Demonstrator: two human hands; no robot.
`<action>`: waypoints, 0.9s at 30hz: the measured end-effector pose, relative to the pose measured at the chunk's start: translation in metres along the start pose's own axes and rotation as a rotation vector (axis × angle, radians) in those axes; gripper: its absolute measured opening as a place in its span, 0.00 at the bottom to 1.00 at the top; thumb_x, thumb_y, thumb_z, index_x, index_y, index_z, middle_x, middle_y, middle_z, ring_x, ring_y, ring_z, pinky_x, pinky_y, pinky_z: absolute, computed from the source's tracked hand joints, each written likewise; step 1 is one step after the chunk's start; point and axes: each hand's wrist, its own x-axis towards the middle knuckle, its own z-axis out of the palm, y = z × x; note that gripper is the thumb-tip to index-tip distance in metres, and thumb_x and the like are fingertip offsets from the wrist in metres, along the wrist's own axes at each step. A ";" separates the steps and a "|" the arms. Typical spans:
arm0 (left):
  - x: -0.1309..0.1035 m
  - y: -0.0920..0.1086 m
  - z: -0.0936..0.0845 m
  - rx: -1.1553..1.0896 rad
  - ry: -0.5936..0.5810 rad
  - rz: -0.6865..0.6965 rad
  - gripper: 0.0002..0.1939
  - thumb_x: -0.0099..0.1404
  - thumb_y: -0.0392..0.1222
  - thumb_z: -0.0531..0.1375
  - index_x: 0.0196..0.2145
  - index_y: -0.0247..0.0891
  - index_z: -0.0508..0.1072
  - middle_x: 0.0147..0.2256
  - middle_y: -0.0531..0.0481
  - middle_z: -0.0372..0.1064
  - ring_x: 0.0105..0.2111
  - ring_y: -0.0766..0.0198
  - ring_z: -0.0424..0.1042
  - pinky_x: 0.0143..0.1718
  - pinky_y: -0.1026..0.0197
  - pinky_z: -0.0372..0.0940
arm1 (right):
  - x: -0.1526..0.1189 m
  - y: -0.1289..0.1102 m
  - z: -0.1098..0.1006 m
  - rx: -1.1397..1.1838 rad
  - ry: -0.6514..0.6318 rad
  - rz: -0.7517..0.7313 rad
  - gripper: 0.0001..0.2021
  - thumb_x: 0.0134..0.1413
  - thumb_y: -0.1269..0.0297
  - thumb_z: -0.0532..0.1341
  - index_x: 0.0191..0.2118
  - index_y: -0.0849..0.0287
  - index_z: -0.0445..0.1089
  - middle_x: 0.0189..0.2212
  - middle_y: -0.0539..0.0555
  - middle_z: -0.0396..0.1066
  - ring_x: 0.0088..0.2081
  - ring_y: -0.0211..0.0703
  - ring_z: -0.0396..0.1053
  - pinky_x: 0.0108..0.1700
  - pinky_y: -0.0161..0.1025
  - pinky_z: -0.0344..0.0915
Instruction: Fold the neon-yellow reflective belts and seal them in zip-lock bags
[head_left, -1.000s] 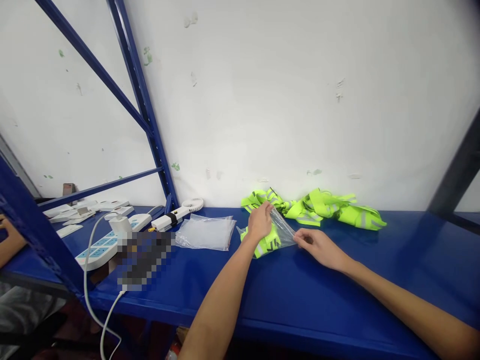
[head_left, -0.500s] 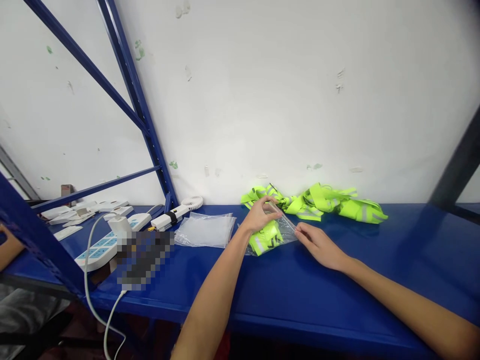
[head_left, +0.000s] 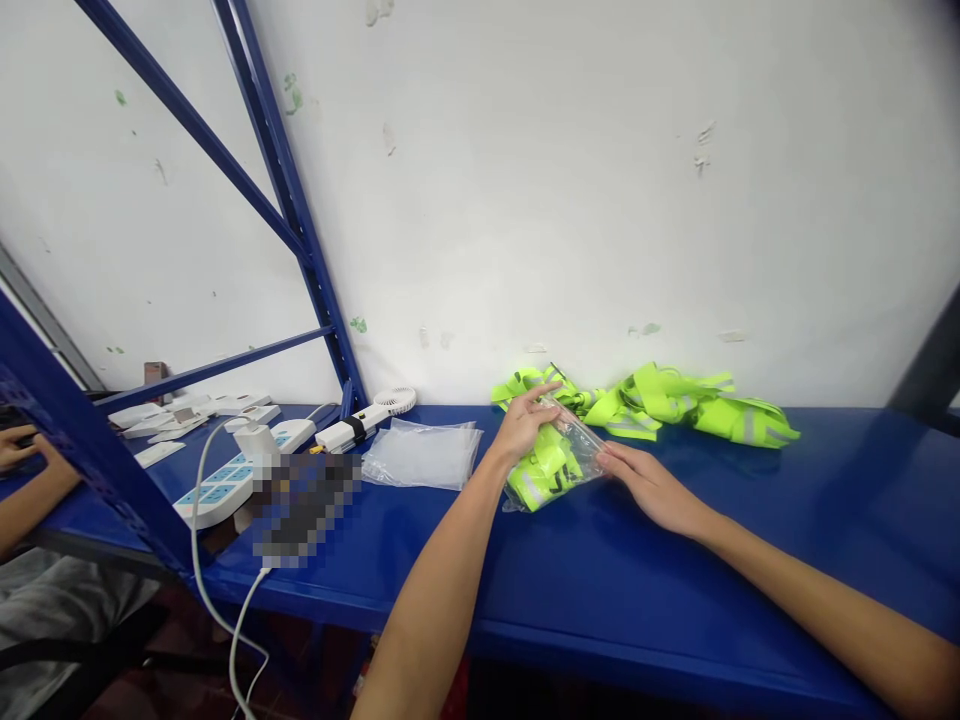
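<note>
Between my hands is a clear zip bag (head_left: 587, 447) with a folded neon-yellow reflective strap (head_left: 546, 472) inside it. My left hand (head_left: 527, 425) grips the bag's upper left part, thumb pressed on the film and forefinger stretched along the top edge. At the bag's right end, my right hand (head_left: 651, 484) pinches the edge between thumb and fingers. Just behind the bag, against the wall, lies a row of loose neon-yellow straps (head_left: 664, 400) with grey reflective bands. A stack of flat clear bags (head_left: 424, 455) rests left of my left hand.
On the left of the blue table (head_left: 675, 610) are a white handheld fan (head_left: 367, 418), a power strip (head_left: 217, 490) with a plug and cables, and a pixelated dark object (head_left: 309, 512). A blue rack post (head_left: 315, 255) stands behind. Another person's hand (head_left: 37, 460) is at far left.
The camera view has shifted slightly, moving the scene rightward. My hands still hold the bag, and my left forefinger now extends upward. Another person's hands have come into view at far left.
</note>
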 end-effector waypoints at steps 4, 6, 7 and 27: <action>-0.001 0.003 0.005 0.060 0.075 0.042 0.31 0.57 0.34 0.57 0.60 0.36 0.61 0.24 0.53 0.72 0.24 0.64 0.72 0.37 0.59 0.67 | -0.001 -0.007 -0.001 0.042 -0.006 -0.012 0.19 0.59 0.48 0.54 0.37 0.57 0.74 0.33 0.54 0.74 0.37 0.52 0.69 0.42 0.44 0.66; -0.002 0.005 0.008 0.110 0.099 0.049 0.31 0.58 0.35 0.55 0.60 0.38 0.59 0.24 0.54 0.71 0.22 0.65 0.70 0.33 0.60 0.68 | -0.003 -0.013 0.000 0.074 -0.017 -0.029 0.19 0.59 0.49 0.55 0.40 0.57 0.74 0.37 0.54 0.75 0.41 0.54 0.70 0.45 0.45 0.66; -0.002 0.005 0.009 0.133 0.110 0.050 0.30 0.59 0.35 0.53 0.60 0.39 0.58 0.24 0.54 0.71 0.21 0.65 0.69 0.31 0.60 0.68 | -0.004 -0.016 0.000 0.095 -0.024 -0.034 0.19 0.59 0.49 0.55 0.42 0.57 0.75 0.39 0.54 0.75 0.42 0.55 0.70 0.47 0.46 0.66; -0.043 0.051 -0.090 1.516 0.464 0.246 0.17 0.70 0.42 0.46 0.50 0.41 0.70 0.48 0.44 0.69 0.50 0.54 0.63 0.52 0.50 0.56 | 0.119 -0.079 0.071 0.920 -0.319 0.453 0.23 0.59 0.45 0.55 0.49 0.59 0.58 0.34 0.62 0.75 0.35 0.52 0.77 0.40 0.53 0.74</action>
